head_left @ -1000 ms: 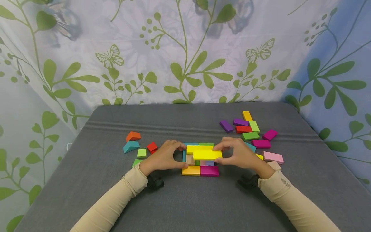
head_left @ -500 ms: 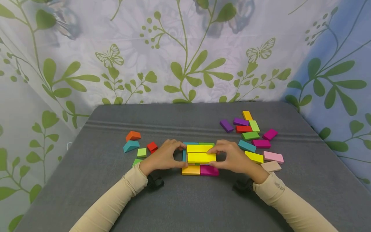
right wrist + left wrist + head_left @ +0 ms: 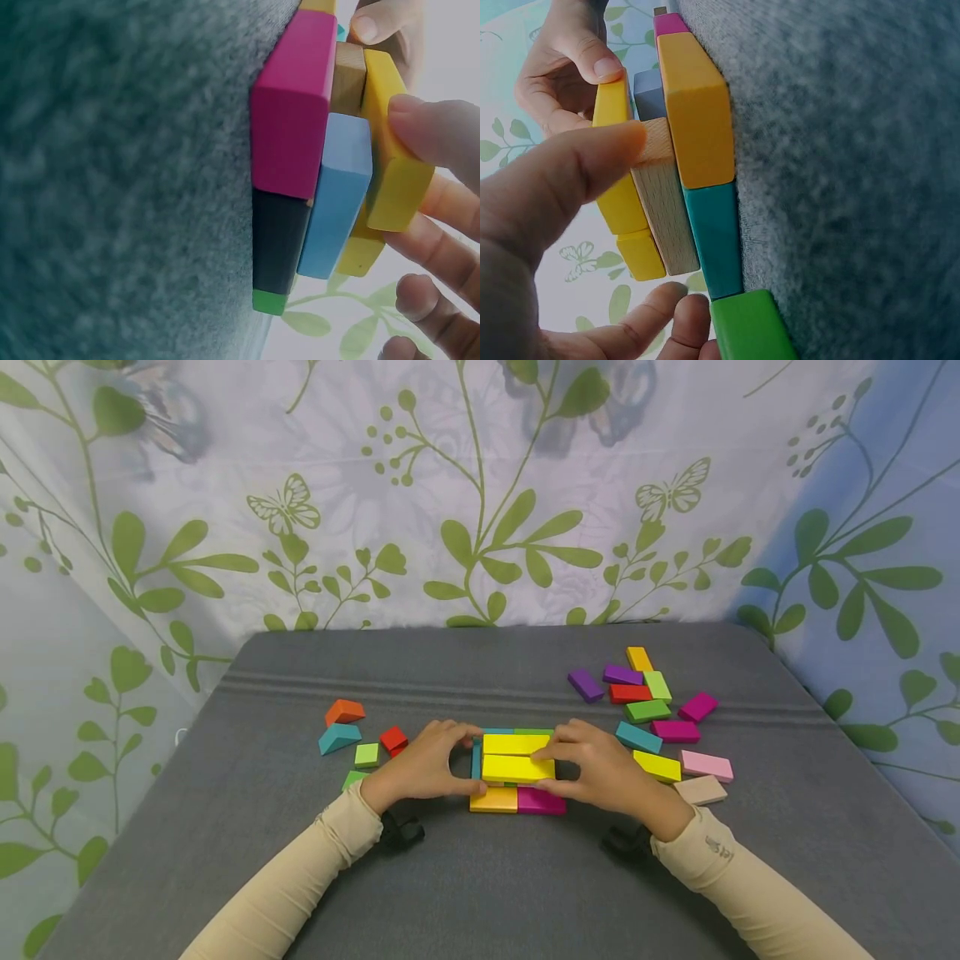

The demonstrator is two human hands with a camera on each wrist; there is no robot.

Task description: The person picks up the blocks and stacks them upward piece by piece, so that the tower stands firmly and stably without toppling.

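A low stack of coloured wooden blocks stands mid-table. On top, a yellow block (image 3: pixel 510 744) lies behind a second, front yellow block (image 3: pixel 513 768). My right hand (image 3: pixel 600 768) pinches the front one near its right end, thumb in front and fingers behind. Curved about the stack's left side, my left hand (image 3: pixel 423 764) holds a plain wood block (image 3: pixel 664 210), its thumb on the near end and fingers at the far end. A light blue block (image 3: pixel 341 202) supports the right side. Below lie an orange-yellow block (image 3: pixel 493 800), a magenta block (image 3: pixel 542 801) and teal and green ones.
Left of the stack lie an orange block (image 3: pixel 345 712), a teal triangular block (image 3: pixel 340 738), a small light green block (image 3: pixel 367 755) and a red block (image 3: pixel 393 740). Several loose blocks spread to the right, including a pink block (image 3: pixel 707 766) and a purple block (image 3: pixel 585 685).
My right hand has moved left and lowered the front yellow block, which now lies in line with the back one. My left hand has stayed in place.
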